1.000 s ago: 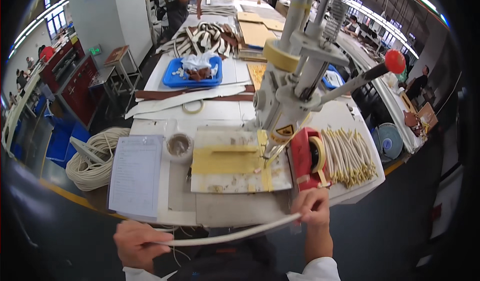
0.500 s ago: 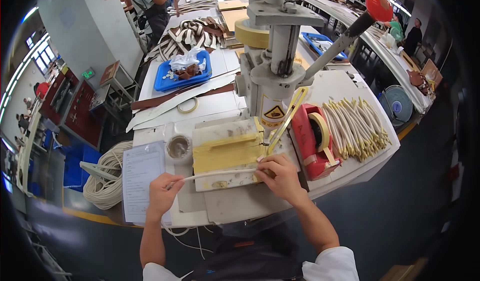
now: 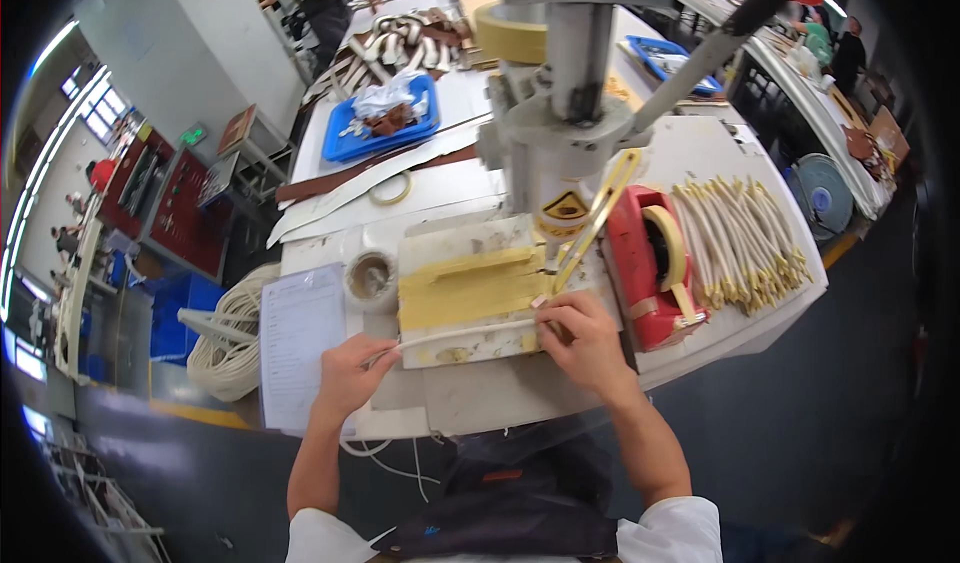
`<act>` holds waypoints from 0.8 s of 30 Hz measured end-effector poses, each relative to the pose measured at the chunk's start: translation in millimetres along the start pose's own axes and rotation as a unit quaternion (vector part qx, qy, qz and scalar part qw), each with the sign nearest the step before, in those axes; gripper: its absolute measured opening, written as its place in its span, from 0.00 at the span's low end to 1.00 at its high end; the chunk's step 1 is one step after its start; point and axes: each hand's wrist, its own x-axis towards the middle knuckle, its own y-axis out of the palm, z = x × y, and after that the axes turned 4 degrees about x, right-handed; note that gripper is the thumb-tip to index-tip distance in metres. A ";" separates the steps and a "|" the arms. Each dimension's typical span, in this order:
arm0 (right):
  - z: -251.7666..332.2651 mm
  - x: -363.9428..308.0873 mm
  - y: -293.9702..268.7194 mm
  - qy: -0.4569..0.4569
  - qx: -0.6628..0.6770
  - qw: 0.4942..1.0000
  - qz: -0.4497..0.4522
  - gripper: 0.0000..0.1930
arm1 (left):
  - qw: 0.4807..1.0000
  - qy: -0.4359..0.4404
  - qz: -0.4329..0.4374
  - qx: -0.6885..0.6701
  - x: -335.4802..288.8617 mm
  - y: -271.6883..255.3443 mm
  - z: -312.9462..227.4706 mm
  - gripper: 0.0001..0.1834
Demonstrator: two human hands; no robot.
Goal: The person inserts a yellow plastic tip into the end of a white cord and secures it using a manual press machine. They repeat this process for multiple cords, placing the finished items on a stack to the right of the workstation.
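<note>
A thin white cord is stretched between my hands, along the near edge of a white board faced with yellow tape. My left hand pinches the cord just off the board's left edge. At the board's right side, my right hand is closed on the cord's other end. A small pale piece shows at its fingertips; its kind is unclear. Above the board's far right part stands a grey lever press with a red-knobbed handle. A yellow ruler-like strip slants beside it.
Right of the board are a red tape dispenser and many cut cords with yellow ends. On the left lie a printed sheet, a tape roll and a cord coil. A blue tray sits farther back.
The whole view has shifted, so the table and press appear farther right and higher. Both hands keep their hold on the cord, with little movement relative to the board.
</note>
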 end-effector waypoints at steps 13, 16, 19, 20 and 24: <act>-4.8 -1.9 2.1 -0.002 -0.003 1.000 -0.016 0.09 | 0.992 0.092 0.042 0.075 9.8 -5.6 0.1 0.06; -4.9 -2.1 0.4 -0.005 -0.007 1.000 -0.018 0.09 | 0.991 0.091 0.054 0.083 11.5 -6.4 -1.9 0.06; -5.5 -2.3 0.1 -0.007 -0.006 1.000 -0.016 0.09 | 0.990 0.081 0.059 0.094 11.6 -8.4 -5.6 0.05; -5.3 -2.2 0.5 -0.009 -0.004 1.000 -0.015 0.08 | 0.990 0.078 0.059 0.098 11.0 -9.2 -6.9 0.05; -1.7 -2.5 2.4 0.003 -0.004 1.000 -0.017 0.08 | 0.988 0.100 0.041 0.108 12.6 -8.1 -9.6 0.06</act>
